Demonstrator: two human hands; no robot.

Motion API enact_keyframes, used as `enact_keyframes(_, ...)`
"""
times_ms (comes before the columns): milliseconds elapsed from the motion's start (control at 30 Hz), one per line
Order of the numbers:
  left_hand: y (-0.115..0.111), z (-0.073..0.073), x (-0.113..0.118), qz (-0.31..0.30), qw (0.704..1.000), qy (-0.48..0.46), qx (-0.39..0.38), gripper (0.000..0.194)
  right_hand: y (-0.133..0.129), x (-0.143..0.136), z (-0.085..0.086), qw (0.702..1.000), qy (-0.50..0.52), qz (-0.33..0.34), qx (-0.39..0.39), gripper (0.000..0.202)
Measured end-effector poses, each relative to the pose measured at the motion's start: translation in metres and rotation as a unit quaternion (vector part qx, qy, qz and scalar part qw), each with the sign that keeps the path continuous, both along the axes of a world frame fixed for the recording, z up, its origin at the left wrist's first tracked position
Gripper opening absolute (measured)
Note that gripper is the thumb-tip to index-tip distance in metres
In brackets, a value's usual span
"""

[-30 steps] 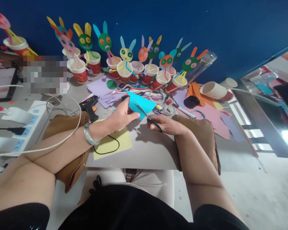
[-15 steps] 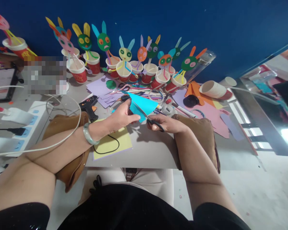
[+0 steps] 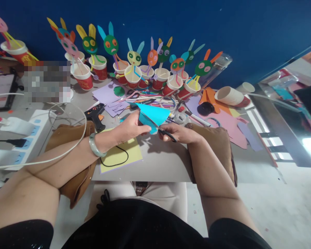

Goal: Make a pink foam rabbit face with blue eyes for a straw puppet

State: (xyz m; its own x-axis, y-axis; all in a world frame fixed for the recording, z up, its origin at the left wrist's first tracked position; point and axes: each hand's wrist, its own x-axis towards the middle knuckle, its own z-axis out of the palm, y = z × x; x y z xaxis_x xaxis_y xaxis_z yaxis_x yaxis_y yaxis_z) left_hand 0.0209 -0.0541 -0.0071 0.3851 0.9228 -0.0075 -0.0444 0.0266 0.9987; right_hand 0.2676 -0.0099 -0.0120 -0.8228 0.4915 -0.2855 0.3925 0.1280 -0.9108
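A piece of bright blue paper [image 3: 158, 114] is pinched at its left edge by my left hand [image 3: 132, 127], thumb toward me. My right hand [image 3: 175, 134] is closed round the black handles of a pair of scissors [image 3: 168, 134]. The scissor blades point up and left and lie across the lower part of the blue paper, between my two hands. Part of my left fingers is hidden behind the paper. Below my left wrist lies a yellow sheet [image 3: 121, 159] with a thin black cord on it.
Several red-and-white paper cups [image 3: 133, 76] with rabbit-faced figures stand along the blue wall. A black glue gun [image 3: 95, 117] lies left of my hands. Purple paper [image 3: 107, 92], pens and tape lie behind. Brown cushions [image 3: 212, 147] sit under both forearms; a power strip [image 3: 28, 138] is at left.
The blue paper has tilted and its far left tip has shifted slightly left and down. The scissors stay across it, and both hands keep nearly the same place.
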Motion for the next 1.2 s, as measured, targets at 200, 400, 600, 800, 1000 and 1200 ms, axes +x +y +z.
enact_keyframes(200,-0.001,0.0,0.001,-0.008,1.0,0.0,-0.021,0.029,-0.001,0.0,-0.001,1.0,-0.007,0.001,0.0,0.068)
enact_keyframes(400,-0.001,0.003,-0.001,-0.031,0.999,0.014,-0.015,0.023,-0.001,-0.002,0.0,1.0,-0.016,-0.015,0.002,0.071)
enact_keyframes(600,-0.001,0.001,0.0,-0.029,0.999,0.003,-0.022,0.025,-0.002,-0.004,0.002,0.999,-0.022,-0.02,0.029,0.071)
enact_keyframes(800,-0.003,0.002,0.0,-0.028,0.998,0.001,-0.047,0.045,-0.001,-0.006,0.003,0.997,-0.015,-0.061,0.049,0.069)
enact_keyframes(1000,-0.002,0.0,-0.002,-0.027,0.996,0.057,-0.057,0.074,-0.001,-0.013,-0.002,0.921,0.08,-0.364,0.109,0.051)
enact_keyframes(1200,-0.002,0.006,-0.003,0.001,0.996,0.058,-0.067,0.061,0.014,0.004,-0.014,0.842,0.105,-0.494,0.191,0.046)
